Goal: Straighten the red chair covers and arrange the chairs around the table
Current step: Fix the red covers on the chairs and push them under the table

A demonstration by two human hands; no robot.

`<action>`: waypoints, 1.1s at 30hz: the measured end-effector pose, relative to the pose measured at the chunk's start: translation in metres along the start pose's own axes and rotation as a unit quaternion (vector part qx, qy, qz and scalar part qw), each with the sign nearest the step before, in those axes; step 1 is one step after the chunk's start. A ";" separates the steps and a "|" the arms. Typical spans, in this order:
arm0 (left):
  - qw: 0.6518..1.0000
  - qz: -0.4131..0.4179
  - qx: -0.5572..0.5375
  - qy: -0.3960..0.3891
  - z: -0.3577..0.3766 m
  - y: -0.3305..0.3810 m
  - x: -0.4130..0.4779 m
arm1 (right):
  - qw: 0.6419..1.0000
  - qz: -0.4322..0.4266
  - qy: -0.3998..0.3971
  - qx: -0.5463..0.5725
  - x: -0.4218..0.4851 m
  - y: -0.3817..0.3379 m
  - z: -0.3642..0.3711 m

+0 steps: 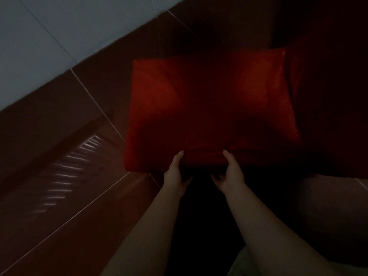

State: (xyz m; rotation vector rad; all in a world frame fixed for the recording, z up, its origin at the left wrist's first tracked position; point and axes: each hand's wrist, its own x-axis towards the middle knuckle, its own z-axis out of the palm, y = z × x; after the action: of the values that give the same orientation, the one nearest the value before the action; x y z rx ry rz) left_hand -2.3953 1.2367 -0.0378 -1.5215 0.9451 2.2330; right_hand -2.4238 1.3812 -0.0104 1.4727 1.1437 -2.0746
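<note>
Left hand [175, 173] and right hand [231, 173] both grip the near edge of the cover [209, 106], thumbs on top, probably to pull it taut over the seat. The cover sits directly below the camera. The room is dim, with a glossy brown tiled floor [69, 140] and pale tiles [29, 46] at upper left.

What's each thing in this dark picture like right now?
red chair cover: spread out, lightly creased at its near edge
left hand: grips the cover's near edge, thumb on top
right hand: grips the same edge, thumb on top
floor: glossy, reflecting light
</note>
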 end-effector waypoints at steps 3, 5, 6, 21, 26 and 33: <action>1.000 -0.002 0.011 0.014 -0.001 0.001 -0.005 | 1.000 0.013 0.015 -0.007 -0.007 -0.003 0.002; 1.000 -0.009 0.007 0.016 -0.003 -0.001 -0.007 | 0.999 0.019 0.030 -0.017 -0.010 -0.003 0.002; 1.000 -0.012 0.004 0.016 -0.004 -0.002 -0.009 | 0.999 0.021 0.035 -0.022 -0.012 -0.002 0.002; 0.998 -0.038 0.006 0.039 -0.022 -0.003 -0.044 | 0.995 0.046 0.075 -0.035 -0.049 0.008 0.000; 0.999 -0.022 -0.007 0.040 -0.024 0.005 -0.059 | 0.995 0.050 0.079 -0.034 -0.066 0.011 0.009; 0.999 -0.024 -0.007 0.042 -0.018 0.023 -0.081 | 0.996 0.036 0.076 -0.038 -0.087 0.005 0.021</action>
State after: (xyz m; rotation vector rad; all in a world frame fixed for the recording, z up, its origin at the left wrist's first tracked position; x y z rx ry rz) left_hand -2.3621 1.2177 0.0391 -1.6389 0.9085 2.1620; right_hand -2.3987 1.3477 0.0686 1.6338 1.1917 -1.8774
